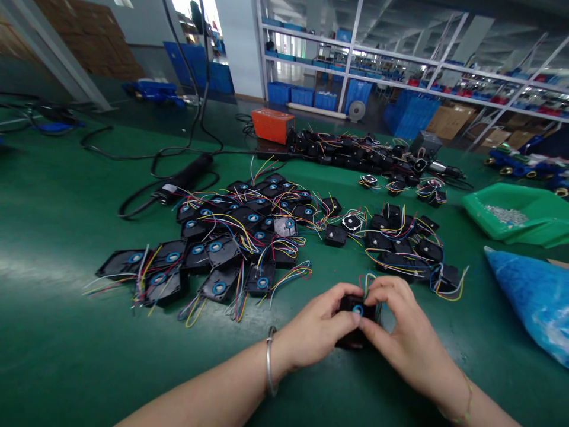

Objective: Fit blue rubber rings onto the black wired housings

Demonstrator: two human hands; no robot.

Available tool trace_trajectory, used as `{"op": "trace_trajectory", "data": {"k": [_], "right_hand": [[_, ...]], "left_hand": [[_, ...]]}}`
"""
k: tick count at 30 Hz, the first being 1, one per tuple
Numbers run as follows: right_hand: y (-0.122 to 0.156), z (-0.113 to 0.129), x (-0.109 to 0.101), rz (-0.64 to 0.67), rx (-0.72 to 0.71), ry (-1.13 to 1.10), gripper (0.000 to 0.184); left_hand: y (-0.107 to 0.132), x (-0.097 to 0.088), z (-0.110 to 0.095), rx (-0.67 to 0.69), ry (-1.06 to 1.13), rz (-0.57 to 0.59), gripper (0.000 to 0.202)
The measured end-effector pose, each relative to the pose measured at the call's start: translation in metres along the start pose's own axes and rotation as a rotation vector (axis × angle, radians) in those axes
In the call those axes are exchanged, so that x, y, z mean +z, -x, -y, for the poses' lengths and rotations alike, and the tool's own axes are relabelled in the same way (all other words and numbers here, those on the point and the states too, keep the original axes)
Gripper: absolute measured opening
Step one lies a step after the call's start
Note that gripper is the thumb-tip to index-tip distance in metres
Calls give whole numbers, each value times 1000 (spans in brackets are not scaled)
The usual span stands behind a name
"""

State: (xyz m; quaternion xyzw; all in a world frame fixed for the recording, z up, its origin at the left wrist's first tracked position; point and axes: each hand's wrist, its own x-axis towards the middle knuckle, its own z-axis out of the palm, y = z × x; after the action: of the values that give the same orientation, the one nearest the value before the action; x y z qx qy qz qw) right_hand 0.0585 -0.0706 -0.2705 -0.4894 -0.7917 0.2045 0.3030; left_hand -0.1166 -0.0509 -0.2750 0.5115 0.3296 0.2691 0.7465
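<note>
A small black housing (351, 341) with a blue ring and thin coloured wires sits on the green table in front of me. My left hand (322, 323) wraps its left side, thumb by the blue ring. From the right, my right hand (398, 320) closes on the same housing, with thumb and fingertips near the ring and the wires at its far edge. Both hands cover much of it. To the left lies a heap of similar black housings (222, 249) with blue rings and loose wires. Beyond my right hand is a smaller group of black wired parts (402, 243).
A corded black power tool (189, 178) lies behind the heap. An orange box (272, 126) stands at the back beside a long row of wired black parts (355, 151). On the right are a green bin (533, 228) of small metal pieces and a blue bag (528, 290).
</note>
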Motion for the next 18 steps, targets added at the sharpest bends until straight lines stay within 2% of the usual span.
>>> {"op": "trace_trajectory", "data": {"k": [4,9,13,18], "right_hand": [[1,-1,1,-20,37,29,24],[1,-2,1,-23,146,-57,34],[1,1,4,17,186,-195,29],[1,2,15,27,211,-369,19]], "left_hand": [[1,4,0,-30,54,-31,29],[5,4,-2,-5,-109,-91,30],[5,1,-3,106,-363,-146,25],[1,0,1,178,-523,-111,22]]}}
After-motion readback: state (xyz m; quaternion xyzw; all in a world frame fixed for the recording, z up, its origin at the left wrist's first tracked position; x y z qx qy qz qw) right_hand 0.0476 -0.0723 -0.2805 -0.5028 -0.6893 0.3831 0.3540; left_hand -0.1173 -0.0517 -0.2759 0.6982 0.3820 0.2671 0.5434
